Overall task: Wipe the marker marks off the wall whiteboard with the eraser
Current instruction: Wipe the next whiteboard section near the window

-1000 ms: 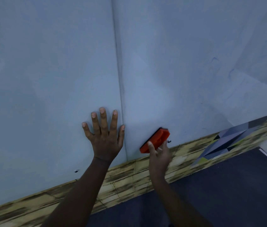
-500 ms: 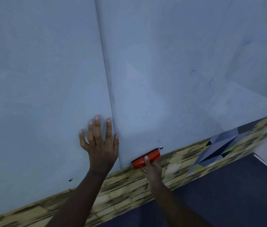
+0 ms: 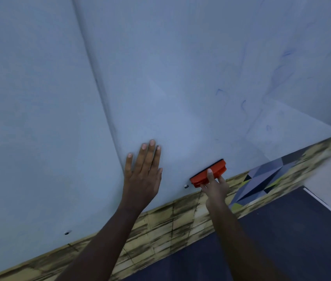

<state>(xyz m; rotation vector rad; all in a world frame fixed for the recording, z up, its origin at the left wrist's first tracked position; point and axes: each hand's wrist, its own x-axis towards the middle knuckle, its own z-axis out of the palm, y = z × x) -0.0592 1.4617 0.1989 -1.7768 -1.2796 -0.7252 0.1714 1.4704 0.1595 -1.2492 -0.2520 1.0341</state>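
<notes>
The right hand [image 3: 214, 189] is holding the orange eraser [image 3: 209, 173] against the wall whiteboard [image 3: 181, 78], close to the board's bottom edge, just above the mottled yellow-green wall band [image 3: 160, 224] that is running beneath it. The grip is clamped on the eraser: one finger is lying over its orange back while the others are curling under its lower side. The eraser is sitting tilted, its right end higher than its left, with its dark pad facing the board. A small screw head [image 3: 186, 186] is showing just beside the eraser's left end.

The left hand [image 3: 143, 179] is pressing flat on the whiteboard to the left of the eraser, fingers straight and close together, pointing upward, grasping nothing. It is resting just right of the vertical seam [image 3: 99, 88] that is dividing the board into two panels.

Faint blue marker marks [image 3: 243, 104] are showing on the right panel, above and to the right of the eraser, well apart from it. A second screw head [image 3: 66, 232] is sitting near the left panel's bottom edge. A geometric patterned patch [image 3: 262, 179] is lying on the band to the right, and dark flooring [image 3: 282, 240] is spreading below.
</notes>
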